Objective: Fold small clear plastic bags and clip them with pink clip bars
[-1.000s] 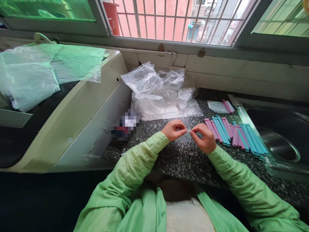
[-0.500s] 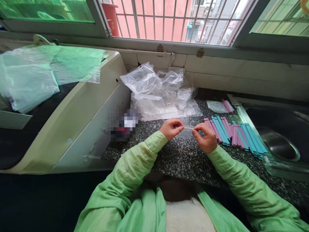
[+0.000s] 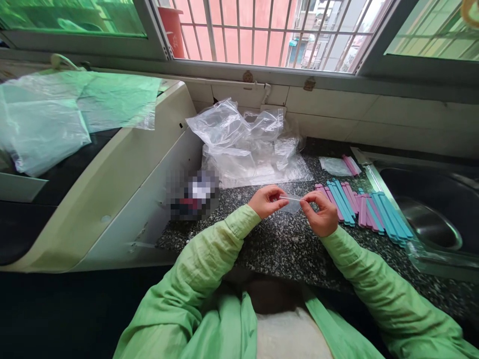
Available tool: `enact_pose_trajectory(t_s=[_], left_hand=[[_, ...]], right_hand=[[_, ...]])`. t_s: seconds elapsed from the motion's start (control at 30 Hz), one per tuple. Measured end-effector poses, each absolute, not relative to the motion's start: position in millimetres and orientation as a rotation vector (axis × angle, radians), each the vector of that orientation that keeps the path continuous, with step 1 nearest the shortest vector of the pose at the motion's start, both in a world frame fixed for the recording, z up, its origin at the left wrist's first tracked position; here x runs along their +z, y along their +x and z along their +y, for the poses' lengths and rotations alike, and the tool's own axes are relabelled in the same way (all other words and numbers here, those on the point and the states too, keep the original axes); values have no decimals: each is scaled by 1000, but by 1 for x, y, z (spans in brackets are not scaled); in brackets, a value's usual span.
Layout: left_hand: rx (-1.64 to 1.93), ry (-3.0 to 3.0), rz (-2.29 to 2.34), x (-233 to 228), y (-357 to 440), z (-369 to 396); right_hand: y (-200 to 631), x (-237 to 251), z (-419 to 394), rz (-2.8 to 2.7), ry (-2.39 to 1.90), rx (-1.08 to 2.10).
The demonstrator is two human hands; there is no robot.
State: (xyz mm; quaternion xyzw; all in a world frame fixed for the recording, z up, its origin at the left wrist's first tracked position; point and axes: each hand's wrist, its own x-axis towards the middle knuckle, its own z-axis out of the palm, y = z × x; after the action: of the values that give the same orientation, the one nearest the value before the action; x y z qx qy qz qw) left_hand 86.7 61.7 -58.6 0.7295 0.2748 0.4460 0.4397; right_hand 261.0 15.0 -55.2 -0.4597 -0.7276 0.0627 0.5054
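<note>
Clear plastic is showing between the two hands near the middle of the frame, where a small bag [image 3: 291, 205] is hanging by its pale top edge just above the speckled countertop [image 3: 277, 249]. The left hand [image 3: 266, 202] is pinching one end of that edge between thumb and forefinger, and the right hand [image 3: 320, 214] is gripping the other end in the same narrow way.

Compared with a second ago, the fingertips are standing farther apart, so more of the edge and more of the bag below it are showing. Against half a second ago, the left thumb is sitting slightly lower and closer to the right hand. This is suggesting that the fingers are working along the edge, with both ends secured; whether it is open or closed, I cannot tell.

Nothing else is changing place: the pink and blue strips [image 3: 362, 209] are lying right of centre, just beside the right hand, and the crumpled plastic pile [image 3: 247, 144] is resting in the upper middle.
</note>
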Motion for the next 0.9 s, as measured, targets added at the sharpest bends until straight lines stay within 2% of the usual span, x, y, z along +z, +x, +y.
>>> enact_pose_trajectory(t_s=[0.43, 0.5, 0.7, 0.8, 0.9], left_hand=[[1078, 1646, 805, -61, 88, 64], [1101, 1568, 827, -62, 88, 66], [1142, 1444, 838, -62, 86, 70], [1121, 1430, 834, -62, 85, 71], [1110, 1425, 841, -62, 85, 72]], right_hand=[[269, -55, 22, -1823, -1251, 156], [280, -50, 24, -1909, -1410, 59], [318, -47, 29, -1959, -2235, -377], [324, -57, 31, -1930, -2334, -449], [330, -70, 35, -1921, -2225, -429]])
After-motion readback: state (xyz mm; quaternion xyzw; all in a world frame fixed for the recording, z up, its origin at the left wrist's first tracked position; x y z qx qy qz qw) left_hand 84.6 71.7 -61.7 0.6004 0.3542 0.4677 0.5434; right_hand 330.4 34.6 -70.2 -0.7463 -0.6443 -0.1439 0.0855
